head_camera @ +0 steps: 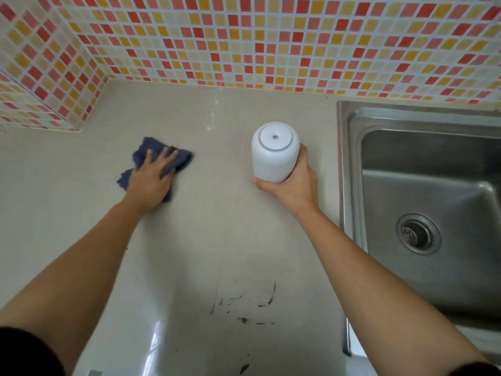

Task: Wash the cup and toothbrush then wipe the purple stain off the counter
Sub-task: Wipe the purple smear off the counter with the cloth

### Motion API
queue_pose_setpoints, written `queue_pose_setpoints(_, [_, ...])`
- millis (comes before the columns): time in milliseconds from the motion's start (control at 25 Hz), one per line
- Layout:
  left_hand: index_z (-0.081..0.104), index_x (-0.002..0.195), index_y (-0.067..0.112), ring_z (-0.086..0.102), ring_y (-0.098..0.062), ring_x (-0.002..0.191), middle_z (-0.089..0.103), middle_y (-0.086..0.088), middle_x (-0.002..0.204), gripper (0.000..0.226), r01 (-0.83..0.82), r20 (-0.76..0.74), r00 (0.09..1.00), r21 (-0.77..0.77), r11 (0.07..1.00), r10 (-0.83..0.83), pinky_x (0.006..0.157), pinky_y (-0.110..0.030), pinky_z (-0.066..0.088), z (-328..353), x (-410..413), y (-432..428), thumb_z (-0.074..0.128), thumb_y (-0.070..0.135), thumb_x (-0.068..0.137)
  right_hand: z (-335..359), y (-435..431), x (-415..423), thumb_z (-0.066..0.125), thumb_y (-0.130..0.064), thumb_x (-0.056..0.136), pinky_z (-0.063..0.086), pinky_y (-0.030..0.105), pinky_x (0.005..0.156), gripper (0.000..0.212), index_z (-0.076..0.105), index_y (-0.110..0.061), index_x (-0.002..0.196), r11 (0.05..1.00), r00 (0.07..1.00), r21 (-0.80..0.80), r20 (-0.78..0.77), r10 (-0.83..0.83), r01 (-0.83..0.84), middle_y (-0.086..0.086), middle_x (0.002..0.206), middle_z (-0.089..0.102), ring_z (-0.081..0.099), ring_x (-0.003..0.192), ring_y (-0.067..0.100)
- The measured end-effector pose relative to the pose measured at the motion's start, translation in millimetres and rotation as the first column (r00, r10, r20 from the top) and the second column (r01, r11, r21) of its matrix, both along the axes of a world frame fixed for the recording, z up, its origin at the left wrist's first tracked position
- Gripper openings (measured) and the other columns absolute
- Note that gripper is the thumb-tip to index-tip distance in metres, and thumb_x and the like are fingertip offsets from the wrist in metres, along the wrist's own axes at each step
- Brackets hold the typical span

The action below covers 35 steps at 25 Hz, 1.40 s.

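Beige stone counter, a corner of red, orange and cream mosaic tile wall behind it: a person reaches out with both bare arms. The left hand lies flat with fingers spread and straight, pressing a crumpled dark blue cloth against the counter at the left, well away from the marks. The right hand curls round the lower side of a white cup, which stands on the counter just left of the steel sink; its upward face is a flat round disc with a small central hole. The purple stain, a scatter of thin streaks and flecks, lies on the near part of the counter between the two forearms. The sink's drain shows at the right.
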<state>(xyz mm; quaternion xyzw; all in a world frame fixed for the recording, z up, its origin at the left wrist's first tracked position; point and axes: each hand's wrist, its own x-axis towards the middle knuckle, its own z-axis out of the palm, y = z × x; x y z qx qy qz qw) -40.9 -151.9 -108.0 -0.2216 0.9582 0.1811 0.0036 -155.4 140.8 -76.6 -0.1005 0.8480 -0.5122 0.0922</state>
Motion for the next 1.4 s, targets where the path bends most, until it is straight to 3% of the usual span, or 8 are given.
queue_pose_setpoints(280, [0.031,0.145,0.032,0.021,-0.019,0.143,0.031,0.006,0.151,0.056,0.464,-0.008,0.886,-0.016,0.886,-0.464,0.109,-0.039,0.023,-3,144,84,0.036,0.032,0.089,-6,-5,2,0.089,-0.041,0.045,0.051,0.034,0.081,0.098,0.036,-0.024,0.126,0.997,0.997,0.034,-0.045,-0.068,0.07,-0.005,0.116,0.061,0.06,0.103,0.02])
queue_pose_setpoints(480, [0.028,0.148,0.028,0.012,-0.032,0.145,0.023,0.0,0.156,0.054,0.005,0.053,0.999,-0.074,0.997,-0.001,0.108,-0.058,0.026,1,67,-9,0.028,0.04,0.095,-5,8,1,0.085,-0.051,0.051,0.029,0.036,0.111,0.126,0.012,-0.014,0.147,0.991,0.997,0.12,-0.038,0.062,-0.057,0.003,0.149,0.032,0.031,0.136,0.022])
queue_pose_setpoints(640, [0.014,0.15,0.03,0.0,-0.034,0.146,0.008,0.004,0.159,0.053,-0.055,0.172,0.983,-0.083,0.995,0.069,0.113,-0.056,0.014,4,30,13,0.023,0.043,0.1,-7,64,54,0.034,-0.071,0.083,-0.001,0.04,0.117,0.096,0.004,-0.008,0.148,0.805,0.968,0.572,-0.067,0.241,-0.16,0.008,0.158,0.003,-0.002,0.145,0.02])
queue_pose_setpoints(800, [0.031,0.145,0.02,0.018,-0.035,0.142,0.027,-0.004,0.153,0.062,0.195,0.112,0.976,-0.087,0.977,-0.184,0.107,-0.055,0.028,7,160,95,0.02,0.051,0.093,-21,118,132,0.003,-0.072,0.081,0.001,0.04,0.116,0.093,0.008,-0.008,0.148,0.597,0.928,0.782,-0.069,0.366,-0.177,0.008,0.158,0.006,-0.002,0.145,0.02])
queue_pose_setpoints(960, [0.028,0.146,0.025,0.019,-0.029,0.142,0.028,-0.001,0.152,0.058,0.164,0.211,0.969,-0.144,0.976,-0.131,0.106,-0.053,0.026,14,272,141,0.012,0.054,0.098,-26,129,150,0.001,-0.069,0.082,0.008,0.042,0.115,0.091,0.011,-0.007,0.148,0.54,0.915,0.824,-0.071,0.398,-0.171,0.008,0.157,0.008,0.005,0.145,0.021])
queue_pose_setpoints(1080, [0.033,0.143,0.036,0.018,-0.036,0.143,0.028,0.001,0.155,0.052,-0.098,0.258,0.951,-0.274,0.957,0.171,0.094,-0.077,0.017,20,244,84,0.029,0.051,0.094,-27,129,149,0.0,-0.064,0.083,0.004,0.041,0.117,0.085,0.006,-0.009,0.148,0.53,0.911,0.828,-0.063,0.409,-0.181,0.005,0.157,0.002,-0.001,0.145,0.017])
queue_pose_setpoints(1200, [0.01,0.147,0.044,-0.008,-0.035,0.145,-0.001,0.002,0.16,0.054,-0.415,0.264,0.85,-0.197,0.889,0.455,0.105,-0.073,0.002,20,167,1,0.023,0.052,0.095,-28,129,148,0.0,-0.06,0.085,0.004,0.04,0.116,0.082,0.008,-0.008,0.148,0.519,0.905,0.837,-0.075,0.419,-0.171,0.006,0.157,0.004,0.001,0.144,0.016])
queue_pose_setpoints(1400, [0.012,0.15,0.031,-0.003,-0.032,0.146,0.004,-0.002,0.16,0.055,-0.338,0.177,0.918,-0.112,0.934,0.354,0.116,-0.052,0.011,12,121,-7,0.022,0.044,0.098,-28,127,147,0.003,-0.055,0.087,0.004,0.041,0.116,0.079,0.011,-0.006,0.148,0.515,0.9,0.841,-0.087,0.427,-0.163,0.007,0.157,0.006,0.004,0.145,0.019])
